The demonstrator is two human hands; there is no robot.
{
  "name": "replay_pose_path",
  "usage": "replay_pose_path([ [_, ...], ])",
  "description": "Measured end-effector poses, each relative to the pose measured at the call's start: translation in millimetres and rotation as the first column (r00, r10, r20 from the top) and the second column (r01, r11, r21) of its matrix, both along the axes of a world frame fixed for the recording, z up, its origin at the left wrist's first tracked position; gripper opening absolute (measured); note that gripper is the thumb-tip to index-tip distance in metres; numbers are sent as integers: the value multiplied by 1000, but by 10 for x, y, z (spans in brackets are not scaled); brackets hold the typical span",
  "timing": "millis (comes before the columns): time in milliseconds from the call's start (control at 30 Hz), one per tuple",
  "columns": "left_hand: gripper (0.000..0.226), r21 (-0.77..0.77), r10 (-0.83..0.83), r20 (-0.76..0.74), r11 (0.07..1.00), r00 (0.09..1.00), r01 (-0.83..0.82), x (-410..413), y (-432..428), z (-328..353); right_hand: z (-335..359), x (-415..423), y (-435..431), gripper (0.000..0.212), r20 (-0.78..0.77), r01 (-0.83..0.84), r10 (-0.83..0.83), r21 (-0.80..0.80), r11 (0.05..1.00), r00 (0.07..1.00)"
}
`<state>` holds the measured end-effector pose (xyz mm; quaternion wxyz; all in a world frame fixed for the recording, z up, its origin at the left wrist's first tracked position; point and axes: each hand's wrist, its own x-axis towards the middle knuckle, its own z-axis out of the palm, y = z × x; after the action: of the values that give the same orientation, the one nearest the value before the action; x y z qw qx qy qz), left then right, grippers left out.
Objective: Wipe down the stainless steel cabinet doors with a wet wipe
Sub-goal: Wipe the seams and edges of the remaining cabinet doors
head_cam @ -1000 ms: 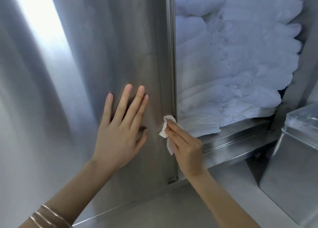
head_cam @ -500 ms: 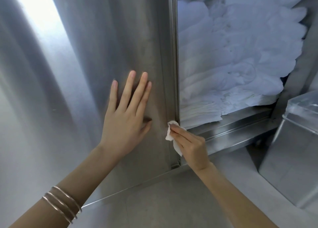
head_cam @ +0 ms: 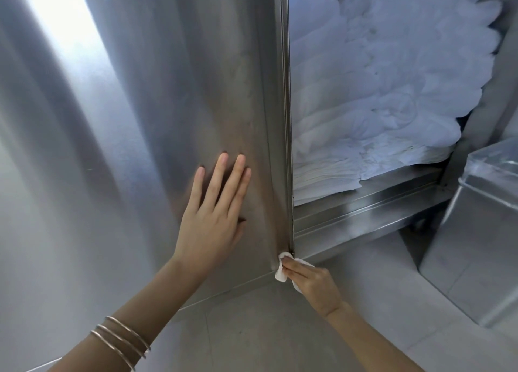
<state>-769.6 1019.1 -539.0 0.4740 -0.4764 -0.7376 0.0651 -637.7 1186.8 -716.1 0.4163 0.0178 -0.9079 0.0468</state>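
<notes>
Head view.

Bracing the stainless steel cabinet door (head_cam: pixel 168 119) with the left hand (head_cam: pixel 215 220): laying palm and straight fingers flat on the panel, grasping nothing. Judging this to be steadying the door against the push of the wiping. Wearing thin metal bangles (head_cam: pixel 120 340) on that wrist, well away from the steel.

Pinching the wet wipe (head_cam: pixel 281 272) in the right hand (head_cam: pixel 314 284), curling the fingers round the bunched sheet. Pressing it against the bottom corner of the door edge (head_cam: pixel 283 119), just above the floor (head_cam: pixel 252 329). Keeping the wipe bunched small, probably for working into the narrow edge strip rather than covering the broad face.

Judging the edge pass to be reaching its lowest point. Noting faint smears on the panel just left of the edge, so likely needing further wiping there.

Noting, right of the edge, an open compartment holding a stack of white folded cloths (head_cam: pixel 378 105) on the shelf ledge (head_cam: pixel 364 217). Noting also a metal bin with a clear lid (head_cam: pixel 476 245) at lower right, apart from both hands.

Flagging one risk: snagging the wipe on the corner seam.
</notes>
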Motion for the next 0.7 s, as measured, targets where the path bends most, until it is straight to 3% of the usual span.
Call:
replay_pose_path([
  [167,99,-18,27,-18,999,999,-28,5,-14,17,303,19,39,40,85,-2,-11,151,989,996],
  [333,99,-4,14,-18,1000,1000,-14,-1,0,2,1048,-120,51,25,-210,67,-31,166,984,977],
  [467,99,-5,7,-31,1000,999,-7,-13,11,4,1510,-353,82,15,-416,90,-72,23,996,906],
  [567,98,-3,-1,-43,1000,999,1,-22,18,6,1278,-331,62,14,-431,83,-74,3,997,900],
  [700,97,-12,4,-47,1000,999,-5,-14,51,7,592,-109,56,23,-269,79,-70,23,997,961],
])
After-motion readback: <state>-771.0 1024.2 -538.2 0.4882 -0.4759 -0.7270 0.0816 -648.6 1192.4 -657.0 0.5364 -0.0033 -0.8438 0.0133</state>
